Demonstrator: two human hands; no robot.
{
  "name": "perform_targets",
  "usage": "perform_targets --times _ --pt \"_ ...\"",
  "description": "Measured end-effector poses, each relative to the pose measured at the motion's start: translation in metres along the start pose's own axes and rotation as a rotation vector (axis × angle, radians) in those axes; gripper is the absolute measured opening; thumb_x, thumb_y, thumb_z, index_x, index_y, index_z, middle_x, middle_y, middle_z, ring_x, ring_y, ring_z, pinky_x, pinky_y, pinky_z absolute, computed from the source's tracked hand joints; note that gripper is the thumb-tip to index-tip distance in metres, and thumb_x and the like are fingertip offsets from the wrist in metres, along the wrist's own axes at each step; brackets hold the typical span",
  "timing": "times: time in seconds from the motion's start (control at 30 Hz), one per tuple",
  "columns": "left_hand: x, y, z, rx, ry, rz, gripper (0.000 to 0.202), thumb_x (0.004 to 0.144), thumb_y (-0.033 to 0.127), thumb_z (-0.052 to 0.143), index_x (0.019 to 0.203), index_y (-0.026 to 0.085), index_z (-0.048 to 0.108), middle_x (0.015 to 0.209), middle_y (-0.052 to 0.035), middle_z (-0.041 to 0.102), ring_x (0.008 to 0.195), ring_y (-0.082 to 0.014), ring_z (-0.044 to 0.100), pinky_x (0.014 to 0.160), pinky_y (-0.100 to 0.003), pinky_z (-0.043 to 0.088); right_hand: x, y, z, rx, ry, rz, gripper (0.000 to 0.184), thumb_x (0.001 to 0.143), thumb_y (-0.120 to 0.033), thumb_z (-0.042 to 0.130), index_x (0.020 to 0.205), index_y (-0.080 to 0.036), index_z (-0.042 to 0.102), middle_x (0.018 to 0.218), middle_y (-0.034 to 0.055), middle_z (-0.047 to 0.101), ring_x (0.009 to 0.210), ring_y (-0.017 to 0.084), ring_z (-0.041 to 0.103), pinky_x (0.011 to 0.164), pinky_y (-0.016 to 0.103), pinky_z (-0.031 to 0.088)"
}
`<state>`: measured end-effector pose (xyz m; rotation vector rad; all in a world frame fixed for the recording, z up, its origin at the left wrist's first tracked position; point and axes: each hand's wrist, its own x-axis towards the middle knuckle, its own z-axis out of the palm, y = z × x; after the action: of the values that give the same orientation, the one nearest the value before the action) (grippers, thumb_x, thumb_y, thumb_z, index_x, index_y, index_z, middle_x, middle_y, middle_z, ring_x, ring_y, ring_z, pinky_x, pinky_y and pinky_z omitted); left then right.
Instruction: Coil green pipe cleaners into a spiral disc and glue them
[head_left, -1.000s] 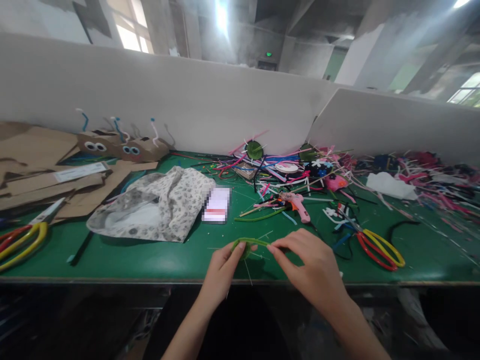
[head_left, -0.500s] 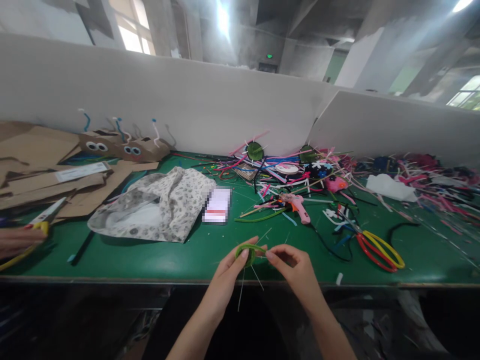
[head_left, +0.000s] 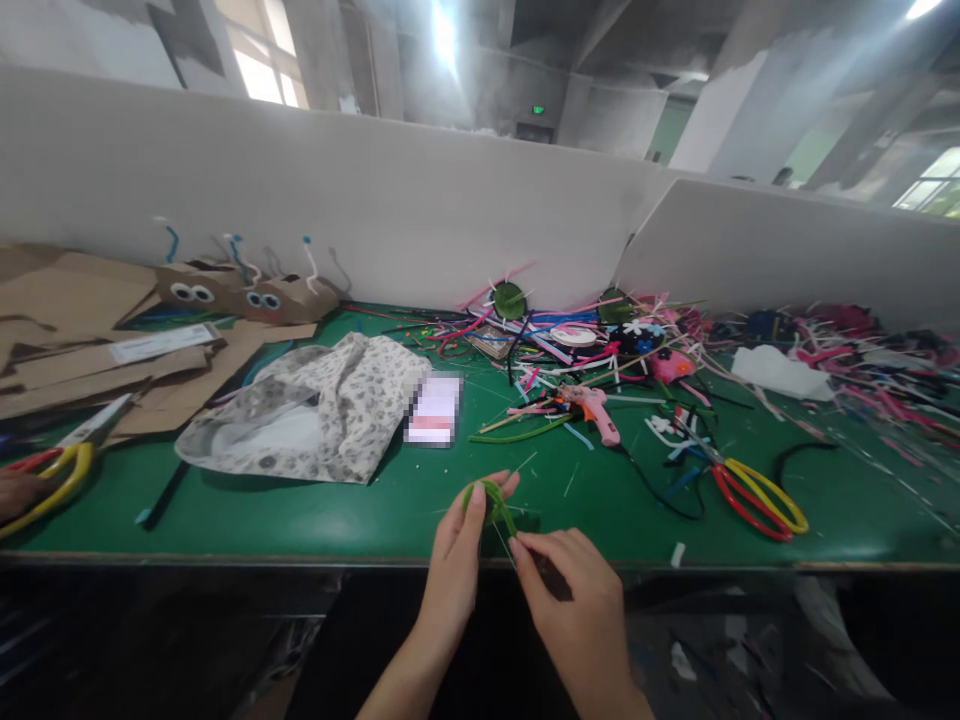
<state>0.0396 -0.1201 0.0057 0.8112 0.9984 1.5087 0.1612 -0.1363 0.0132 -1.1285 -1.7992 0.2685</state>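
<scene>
Over the table's front edge, my left hand (head_left: 459, 535) pinches a green pipe cleaner coil (head_left: 491, 500) with several thin pale strands sticking out of it. My right hand (head_left: 574, 575) is closed on the loose end of the same green pipe cleaner, pulling it down to the lower right of the coil. Fingers partly cover the coil, so its full shape is hidden. Farther back lie a straight green pipe cleaner (head_left: 525, 432) and a pink glue gun (head_left: 598, 413).
Scissors with red and yellow handles (head_left: 757, 497) lie to the right. A patterned cloth bag (head_left: 352, 410) and a phone (head_left: 435, 408) sit left of centre. Another person's hand (head_left: 19, 495) holds scissors (head_left: 71, 465) at the far left. Colourful pipe cleaners (head_left: 540, 335) are heaped behind.
My right hand has moved down and slightly left, bending the pipe cleaner's end downward. My left hand has tilted with the coil. The other person's hand has shifted left.
</scene>
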Motion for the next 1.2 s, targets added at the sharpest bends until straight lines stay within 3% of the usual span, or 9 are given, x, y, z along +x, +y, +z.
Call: perform_targets --times 0.37,0.57,0.83,0.93,1.2 --pt "-0.004 0.0 -0.001 0.169 0.011 0.145 0.037 0.094 0.043 0.048 0.113 0.017 0.064 0.12 -0.0097 0.067 0.118 -0.0239 0.058 0.103 -0.034 0.041 -0.002 -0.003 -0.014 -0.013 -0.108 0.04 0.015 0.088 -0.02 0.055 0.091 -0.021 0.07 0.069 0.0018 0.066 0.061 0.016 0.058 0.057 0.027 0.048" --pt "-0.007 0.002 0.001 0.173 0.011 0.16 0.033 0.096 0.039 0.045 0.113 0.018 0.063 0.12 -0.0086 0.067 0.117 -0.022 0.059 0.102 -0.032 0.041 -0.013 -0.016 -0.008 0.024 0.013 0.011 0.015 0.086 -0.019 0.059 0.094 -0.018 0.071 0.066 0.0021 0.066 0.052 0.012 0.058 0.049 0.021 0.049" --pt "-0.009 -0.003 -0.001 0.077 0.061 0.101 0.037 0.094 0.044 0.047 0.117 0.018 0.062 0.118 -0.01 0.069 0.118 -0.0234 0.059 0.101 -0.033 0.042 -0.033 -0.014 0.022 0.272 0.022 0.169 0.019 0.084 -0.02 0.061 0.1 -0.022 0.071 0.083 0.0028 0.073 0.068 0.014 0.069 0.059 0.019 0.057" --pt "-0.009 -0.007 -0.001 -0.003 0.092 0.05 0.042 0.094 0.047 0.046 0.123 0.019 0.059 0.119 -0.0108 0.068 0.118 -0.0244 0.059 0.099 -0.035 0.044 -0.034 -0.013 0.026 0.274 0.075 0.14 0.018 0.084 -0.015 0.061 0.098 -0.022 0.071 0.086 0.0022 0.074 0.073 0.014 0.071 0.065 0.019 0.058" --pt "-0.015 -0.008 0.013 -0.25 0.18 -0.076 0.045 0.091 0.049 0.051 0.123 0.019 0.06 0.124 -0.0113 0.065 0.115 -0.0256 0.061 0.105 -0.04 0.04 -0.044 -0.007 0.042 0.226 0.305 -0.006 0.015 0.078 -0.008 0.065 0.084 -0.021 0.066 0.074 -0.0011 0.072 0.067 0.012 0.07 0.068 0.018 0.056"
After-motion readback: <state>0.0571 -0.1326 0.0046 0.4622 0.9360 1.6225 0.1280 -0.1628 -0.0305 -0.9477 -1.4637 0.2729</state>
